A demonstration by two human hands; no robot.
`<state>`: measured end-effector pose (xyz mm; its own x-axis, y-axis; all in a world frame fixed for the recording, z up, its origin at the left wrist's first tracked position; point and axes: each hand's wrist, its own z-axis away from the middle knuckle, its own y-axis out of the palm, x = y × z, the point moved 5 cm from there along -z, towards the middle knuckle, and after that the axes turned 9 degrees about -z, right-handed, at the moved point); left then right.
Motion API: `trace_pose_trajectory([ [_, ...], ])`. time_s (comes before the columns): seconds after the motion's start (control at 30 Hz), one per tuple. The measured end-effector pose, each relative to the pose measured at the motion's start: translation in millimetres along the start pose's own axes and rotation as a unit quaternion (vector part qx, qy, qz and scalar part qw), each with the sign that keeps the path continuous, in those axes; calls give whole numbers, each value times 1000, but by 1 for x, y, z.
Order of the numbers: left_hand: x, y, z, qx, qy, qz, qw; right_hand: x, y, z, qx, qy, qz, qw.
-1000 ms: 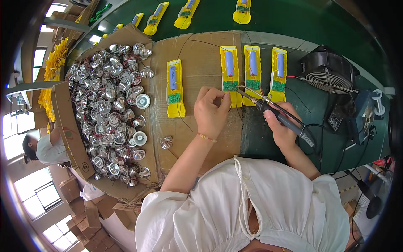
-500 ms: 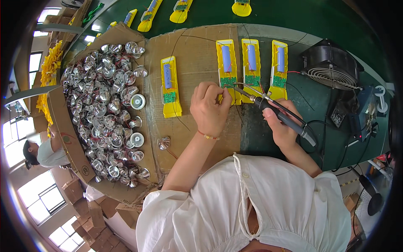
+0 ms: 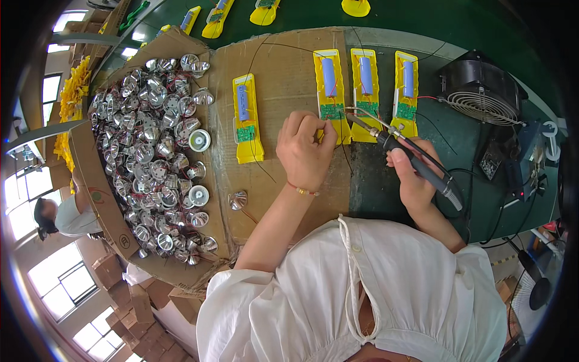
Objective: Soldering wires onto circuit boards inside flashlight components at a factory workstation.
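Observation:
My right hand (image 3: 416,181) is closed around a dark soldering iron (image 3: 419,168) with a thin metal tube clamped along it. Its tip points left, at the right edge of a green circuit board (image 3: 332,112). That board sits in a yellow plastic housing (image 3: 320,67) with a blue cylindrical battery (image 3: 329,78). Just below the board, my left hand (image 3: 306,154) is closed in a pinch over the housing's lower part; what its fingertips hold is hidden. Two similar yellow housings stand to the right, and another yellow housing (image 3: 251,151) lies left of my left hand.
Many silver reflector cups (image 3: 145,154) fill a cardboard tray on the left; one loose reflector (image 3: 238,200) lies near my left forearm. At the right are a black fan (image 3: 479,90) and a box-shaped unit (image 3: 531,157). More yellow housings line the far side. A person (image 3: 72,214) is at far left.
The whole view has shifted slightly, so the bench things appear a little higher. The iron's tip has moved slightly right relative to the board. My left hand keeps its pinch.

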<state>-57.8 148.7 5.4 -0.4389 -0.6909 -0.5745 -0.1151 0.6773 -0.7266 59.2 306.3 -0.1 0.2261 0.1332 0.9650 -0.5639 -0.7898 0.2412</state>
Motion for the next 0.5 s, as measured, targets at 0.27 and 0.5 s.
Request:
trace_pose_trajectory([
  [0.27,1,0,1,1,-2,-4,1000,-1,-7,2,6,-4,33,999],
  [0.5,1,-18,0,6,-27,56,998,-2,-13,4,44,28,92,994],
])
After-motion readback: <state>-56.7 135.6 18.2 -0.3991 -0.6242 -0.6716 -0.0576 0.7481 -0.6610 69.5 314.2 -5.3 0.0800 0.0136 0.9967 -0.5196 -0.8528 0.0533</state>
